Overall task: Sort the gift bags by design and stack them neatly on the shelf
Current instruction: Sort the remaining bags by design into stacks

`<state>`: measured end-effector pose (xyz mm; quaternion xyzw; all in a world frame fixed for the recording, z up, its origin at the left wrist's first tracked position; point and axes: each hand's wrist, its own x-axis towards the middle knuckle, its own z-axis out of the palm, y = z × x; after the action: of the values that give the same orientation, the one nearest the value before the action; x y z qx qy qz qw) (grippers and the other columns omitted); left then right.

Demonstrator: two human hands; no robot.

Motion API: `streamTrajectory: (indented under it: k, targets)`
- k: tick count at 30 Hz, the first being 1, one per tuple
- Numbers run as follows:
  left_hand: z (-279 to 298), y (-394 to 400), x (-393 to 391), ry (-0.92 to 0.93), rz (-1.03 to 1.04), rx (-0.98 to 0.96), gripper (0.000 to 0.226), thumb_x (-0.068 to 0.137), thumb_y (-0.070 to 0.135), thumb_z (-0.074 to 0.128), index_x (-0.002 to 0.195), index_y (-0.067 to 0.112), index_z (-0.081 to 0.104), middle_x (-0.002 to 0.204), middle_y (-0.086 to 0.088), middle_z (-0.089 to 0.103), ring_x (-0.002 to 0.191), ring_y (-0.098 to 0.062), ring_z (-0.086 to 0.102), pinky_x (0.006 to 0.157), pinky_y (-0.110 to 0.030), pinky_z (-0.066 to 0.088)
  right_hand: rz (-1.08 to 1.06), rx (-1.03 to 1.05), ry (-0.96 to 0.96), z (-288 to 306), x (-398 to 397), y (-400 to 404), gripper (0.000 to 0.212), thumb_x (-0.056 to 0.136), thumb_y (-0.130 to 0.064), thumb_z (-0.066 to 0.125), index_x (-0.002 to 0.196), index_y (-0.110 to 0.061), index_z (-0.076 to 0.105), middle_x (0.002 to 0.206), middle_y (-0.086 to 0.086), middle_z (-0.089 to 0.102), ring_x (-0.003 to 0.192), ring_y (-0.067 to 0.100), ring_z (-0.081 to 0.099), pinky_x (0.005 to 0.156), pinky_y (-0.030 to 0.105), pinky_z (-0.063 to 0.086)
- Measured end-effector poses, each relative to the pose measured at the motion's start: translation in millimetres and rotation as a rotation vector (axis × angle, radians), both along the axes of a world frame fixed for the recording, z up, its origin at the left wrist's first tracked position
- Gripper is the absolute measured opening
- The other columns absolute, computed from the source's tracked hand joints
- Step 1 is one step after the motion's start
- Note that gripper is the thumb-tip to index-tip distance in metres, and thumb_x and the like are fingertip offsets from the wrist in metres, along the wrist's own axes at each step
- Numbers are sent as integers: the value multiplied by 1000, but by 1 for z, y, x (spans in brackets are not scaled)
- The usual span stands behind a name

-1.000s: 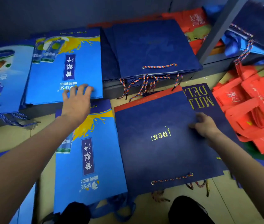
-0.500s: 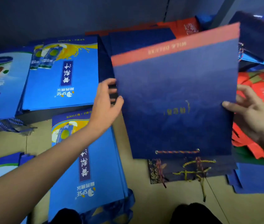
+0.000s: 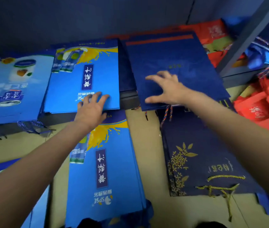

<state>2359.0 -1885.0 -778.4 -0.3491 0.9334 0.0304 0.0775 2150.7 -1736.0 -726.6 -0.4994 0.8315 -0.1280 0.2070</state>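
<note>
A navy gift bag with a red top band (image 3: 188, 63) lies flat on top of the navy stack on the low shelf (image 3: 128, 101). My right hand (image 3: 165, 88) hovers over or touches its near half, fingers spread. My left hand (image 3: 92, 107) rests with straight fingers on the near edge of the bright blue juice-print stack (image 3: 84, 76) beside it. On the floor in front lie more bright blue juice-print bags (image 3: 104, 170) and a pile of navy bags with gold flower print and gold cords (image 3: 201, 158).
A light blue bag stack (image 3: 13, 86) fills the shelf's left end. Red bags (image 3: 216, 35) lie behind the navy stack, and more red ones (image 3: 265, 107) are heaped on the floor at right. A grey shelf post (image 3: 245, 35) rises at right, holding blue bags.
The navy bag with the red band, held up in both hands half a second ago, now lies on the navy shelf stack. My left hand has moved to the blue juice-print stack.
</note>
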Motion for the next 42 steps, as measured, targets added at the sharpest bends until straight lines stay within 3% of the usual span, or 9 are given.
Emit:
streamTrajectory:
  k: [5,11,15,24,27,30,34,37,42]
  targets:
    - [0,-24,8,-96,15,-54,65,92,31,56,146,31,20,154,-2,17,136,-32,22,103,-47,31,221,301,343,-29,28,-13,81,86,-36,64,146,-44,10,156,5,-9,140,44,0,109,58,17]
    - [0,-44,21,-126,23,6,63,96,39,46,149,33,12,157,-6,13,140,-33,17,107,-49,27,356,207,374,1,-6,-41,59,84,0,55,135,-26,41,146,4,29,123,34,43,96,45,41]
    - [28,-64,44,225,74,34,45,98,34,44,142,27,38,141,-8,47,128,-32,42,98,-46,39,311,271,362,15,-17,-71,57,81,-21,70,134,-21,47,147,9,33,129,35,37,102,44,37]
    - [63,-101,69,417,51,-106,38,99,33,41,135,24,49,119,-15,62,111,-37,54,87,-46,42,64,-151,-167,6,61,-125,65,86,-26,66,142,-16,34,142,13,40,128,27,42,103,32,32]
    - [44,-95,86,265,-5,-123,45,97,33,45,141,28,41,142,-3,46,128,-28,41,96,-46,34,-282,-301,-821,6,75,-126,46,96,-17,52,138,-10,36,137,15,45,108,26,56,93,37,48]
    - [10,-87,103,37,22,-73,54,95,39,46,146,32,30,152,1,31,134,-25,31,100,-43,29,-396,-269,-1108,-6,99,-124,50,96,-14,51,141,-7,29,134,16,47,89,28,63,75,33,57]
    - [-20,-66,122,239,62,-231,43,86,25,46,126,15,59,124,-14,60,104,-35,53,83,-50,46,-435,-304,-1189,-23,143,-131,66,86,6,60,141,-8,26,120,6,51,76,16,60,55,18,54]
    - [-31,-48,128,406,155,-237,44,90,26,39,128,10,54,124,-14,59,107,-32,48,90,-55,45,-307,-374,-1025,-25,172,-141,50,84,8,60,127,-4,36,96,-3,60,74,8,58,48,14,44]
    - [-24,-45,131,643,280,-229,46,94,24,36,139,13,37,137,-13,48,116,-28,41,94,-50,37,-154,-548,-912,-3,189,-169,83,82,14,54,148,-17,13,96,-11,55,74,5,53,63,19,44]
